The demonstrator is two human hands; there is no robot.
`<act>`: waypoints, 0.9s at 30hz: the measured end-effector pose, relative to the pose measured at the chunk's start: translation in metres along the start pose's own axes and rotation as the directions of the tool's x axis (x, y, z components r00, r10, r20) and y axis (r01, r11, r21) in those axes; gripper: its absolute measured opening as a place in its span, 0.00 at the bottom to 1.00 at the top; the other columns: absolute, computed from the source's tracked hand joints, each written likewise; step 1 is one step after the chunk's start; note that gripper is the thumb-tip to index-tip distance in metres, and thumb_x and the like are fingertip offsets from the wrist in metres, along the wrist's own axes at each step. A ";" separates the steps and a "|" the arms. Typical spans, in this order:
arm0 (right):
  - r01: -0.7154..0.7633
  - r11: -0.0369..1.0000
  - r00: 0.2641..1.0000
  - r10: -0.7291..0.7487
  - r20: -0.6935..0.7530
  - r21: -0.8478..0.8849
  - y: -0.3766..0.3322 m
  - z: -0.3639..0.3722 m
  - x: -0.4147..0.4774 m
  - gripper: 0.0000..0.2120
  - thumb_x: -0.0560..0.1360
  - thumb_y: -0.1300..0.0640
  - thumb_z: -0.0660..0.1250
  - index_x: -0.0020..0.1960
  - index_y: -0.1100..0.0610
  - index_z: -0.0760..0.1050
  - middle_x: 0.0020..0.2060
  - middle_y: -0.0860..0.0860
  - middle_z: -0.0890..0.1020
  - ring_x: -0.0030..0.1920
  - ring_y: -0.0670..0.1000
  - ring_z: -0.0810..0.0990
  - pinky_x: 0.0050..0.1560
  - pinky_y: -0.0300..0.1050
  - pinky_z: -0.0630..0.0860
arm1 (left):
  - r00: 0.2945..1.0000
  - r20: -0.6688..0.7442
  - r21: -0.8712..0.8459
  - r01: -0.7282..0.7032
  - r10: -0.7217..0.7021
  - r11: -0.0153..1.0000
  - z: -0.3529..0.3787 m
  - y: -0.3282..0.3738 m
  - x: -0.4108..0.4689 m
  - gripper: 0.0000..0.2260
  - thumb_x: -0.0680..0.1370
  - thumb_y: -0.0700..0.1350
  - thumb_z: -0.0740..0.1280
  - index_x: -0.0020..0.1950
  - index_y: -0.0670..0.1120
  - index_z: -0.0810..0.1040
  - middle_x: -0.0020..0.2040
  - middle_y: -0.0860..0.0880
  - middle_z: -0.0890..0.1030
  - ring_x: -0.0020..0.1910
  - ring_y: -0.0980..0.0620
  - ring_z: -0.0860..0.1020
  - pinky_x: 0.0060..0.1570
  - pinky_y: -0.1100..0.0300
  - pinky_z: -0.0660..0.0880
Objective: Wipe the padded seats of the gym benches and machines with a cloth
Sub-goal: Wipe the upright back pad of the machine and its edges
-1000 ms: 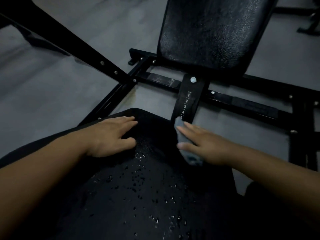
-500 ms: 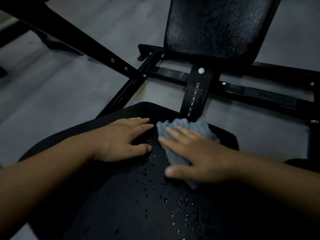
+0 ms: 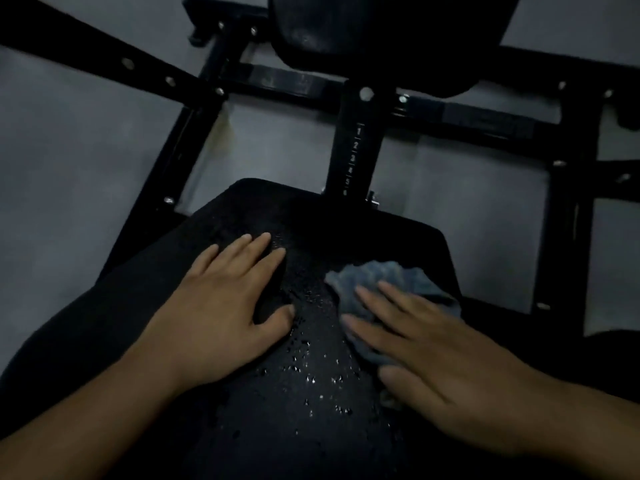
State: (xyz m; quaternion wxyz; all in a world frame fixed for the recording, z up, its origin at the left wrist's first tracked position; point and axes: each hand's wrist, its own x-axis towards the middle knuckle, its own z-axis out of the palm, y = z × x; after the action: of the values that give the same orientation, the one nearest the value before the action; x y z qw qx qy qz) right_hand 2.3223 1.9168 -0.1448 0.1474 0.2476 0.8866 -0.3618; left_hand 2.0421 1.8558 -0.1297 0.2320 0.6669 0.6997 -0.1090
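**Seat wet, wipe far from finished**

The grey floor lay smooth and matte under everything. On it stood the black frame, square steel tube joined with bright bolts.

The seat, a broad black pad with rounded corners and a fine pebbled skin, filled the near ground. I judged the work on it to be at an early stage. A band down its middle was wet, and I could not tell whether the dark flanks had been wiped at all. Beyond it rose the back pad, of the same grained black vinyl and glossy in places. It looked untouched, and any other benches in the room would remain to do as well. Between the two pads stood a flat post printed with a column of numbers.

The left hand lay palm down on the seat's left half with its fingers straight and close together, holding nothing, seemingly as a brace. The right hand was just as flat, with its fingers spread. It pressed the cloth against the seat's right side rather than gripping it. The cloth was grey-blue, soft and waffle-textured, and it bunched in folds ahead of the fingertips.

Smallest of all were the drops, bright beads scattered between the two hands and just beside the cloth's left edge.
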 end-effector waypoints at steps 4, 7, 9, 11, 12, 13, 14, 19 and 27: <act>-0.375 0.927 0.916 0.375 -0.144 0.032 0.015 -0.009 0.027 0.35 0.74 0.39 0.37 0.81 0.43 0.43 0.81 0.49 0.43 0.80 0.52 0.38 0.79 0.55 0.43 | 1.000 -0.008 -0.041 -0.011 0.011 0.999 -0.003 -0.003 0.004 0.37 0.75 0.71 0.47 0.81 0.55 0.55 0.82 0.54 0.50 0.80 0.56 0.46 0.78 0.48 0.46; -0.467 0.876 0.874 0.478 -0.086 0.124 -0.023 -0.012 0.057 0.36 0.74 0.41 0.39 0.82 0.45 0.45 0.81 0.51 0.42 0.80 0.56 0.36 0.79 0.57 0.39 | 1.000 0.020 -0.028 -0.024 0.024 0.999 -0.006 -0.003 0.006 0.36 0.76 0.69 0.49 0.80 0.54 0.57 0.82 0.53 0.52 0.80 0.54 0.48 0.78 0.46 0.47; -0.336 0.935 0.928 0.350 -0.129 0.115 -0.060 -0.001 0.029 0.34 0.76 0.44 0.46 0.81 0.49 0.56 0.81 0.53 0.53 0.81 0.58 0.46 0.79 0.60 0.49 | 0.999 0.037 -0.023 -0.030 0.031 0.999 -0.008 -0.004 0.006 0.36 0.75 0.69 0.48 0.81 0.53 0.57 0.82 0.52 0.51 0.80 0.53 0.48 0.78 0.45 0.47; -0.276 0.954 0.956 0.286 -0.073 0.115 -0.085 0.013 -0.020 0.32 0.77 0.45 0.49 0.81 0.49 0.57 0.81 0.51 0.54 0.81 0.56 0.47 0.78 0.56 0.49 | 0.998 0.049 -0.013 -0.031 0.031 0.999 -0.010 -0.004 0.008 0.36 0.76 0.68 0.48 0.81 0.53 0.55 0.82 0.51 0.50 0.80 0.52 0.48 0.78 0.43 0.47; -0.272 0.955 0.961 0.277 -0.026 0.118 -0.084 0.017 -0.039 0.32 0.77 0.45 0.50 0.81 0.48 0.55 0.81 0.50 0.52 0.81 0.54 0.45 0.78 0.55 0.49 | 0.998 0.050 -0.007 -0.034 0.035 0.999 -0.011 -0.004 0.008 0.36 0.76 0.68 0.48 0.81 0.52 0.55 0.82 0.50 0.50 0.80 0.51 0.48 0.77 0.43 0.47; -0.296 0.948 0.953 0.301 -0.024 0.113 -0.077 0.020 -0.049 0.33 0.76 0.45 0.49 0.81 0.47 0.55 0.81 0.50 0.52 0.81 0.54 0.46 0.78 0.57 0.51 | 0.998 0.050 0.000 -0.041 0.041 0.999 -0.011 -0.004 0.008 0.36 0.76 0.68 0.48 0.81 0.52 0.55 0.82 0.50 0.51 0.80 0.51 0.48 0.77 0.43 0.47; -0.357 0.928 0.930 0.363 -0.045 0.104 -0.069 0.017 -0.051 0.33 0.76 0.45 0.49 0.81 0.48 0.56 0.81 0.51 0.53 0.81 0.55 0.48 0.78 0.58 0.56 | 0.998 0.051 0.002 -0.044 0.044 0.999 -0.010 -0.003 0.008 0.36 0.76 0.68 0.48 0.81 0.52 0.55 0.82 0.50 0.51 0.80 0.51 0.48 0.77 0.42 0.46; -0.586 0.788 0.784 0.610 -0.113 0.189 -0.094 0.006 0.014 0.35 0.75 0.43 0.41 0.81 0.49 0.55 0.81 0.52 0.54 0.80 0.60 0.47 0.78 0.61 0.52 | 0.997 0.048 0.005 -0.054 0.054 0.999 -0.006 -0.005 0.008 0.36 0.76 0.68 0.48 0.81 0.52 0.54 0.82 0.49 0.51 0.80 0.50 0.47 0.77 0.41 0.45; -0.616 0.766 0.766 0.637 -0.090 0.183 -0.154 0.032 -0.055 0.31 0.76 0.46 0.51 0.78 0.47 0.63 0.79 0.54 0.61 0.79 0.59 0.58 0.73 0.61 0.65 | 0.991 0.095 -0.007 -0.095 0.095 0.995 -0.007 -0.009 0.003 0.37 0.77 0.67 0.43 0.81 0.49 0.54 0.82 0.46 0.51 0.80 0.47 0.47 0.77 0.42 0.46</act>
State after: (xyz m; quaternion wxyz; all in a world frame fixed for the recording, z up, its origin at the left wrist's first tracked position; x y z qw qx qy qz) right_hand 2.2865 1.7808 -0.0551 0.1763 0.5655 0.7328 -0.3349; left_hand 2.0318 1.8610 -0.1266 0.2708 0.6932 0.6554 -0.1288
